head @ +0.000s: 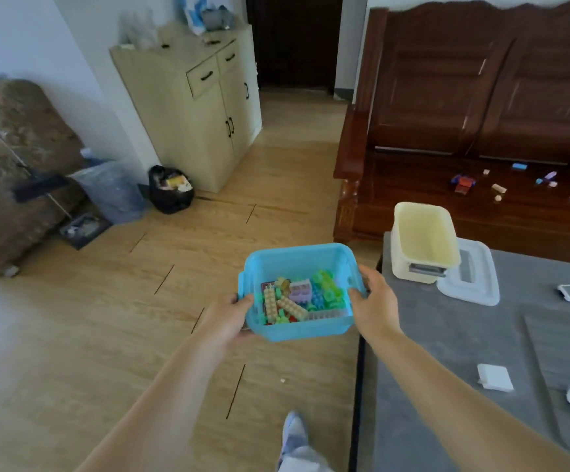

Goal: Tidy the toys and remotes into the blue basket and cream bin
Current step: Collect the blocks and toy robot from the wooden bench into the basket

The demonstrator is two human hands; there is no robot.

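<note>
blue basket (299, 327) carried in both hands above the floor, loose toys at 1 o'clock.

i have my left hand (227, 318) gripping the basket's left end and my right hand (375, 301) gripping its right end, so its long axis runs 9 to 3 between them. the basket is translucent blue, part filled with pastel building blocks (297, 299). scattered toys (464, 183) lie on the wooden sofa seat (413, 185), well apart, nearer my right hand. the cream bin (425, 267) stands empty on the grey table (447, 352) at 2 o'clock.

head view | head-worn, wide-angle | faces forward and down | hands close below, room beyond
</note>
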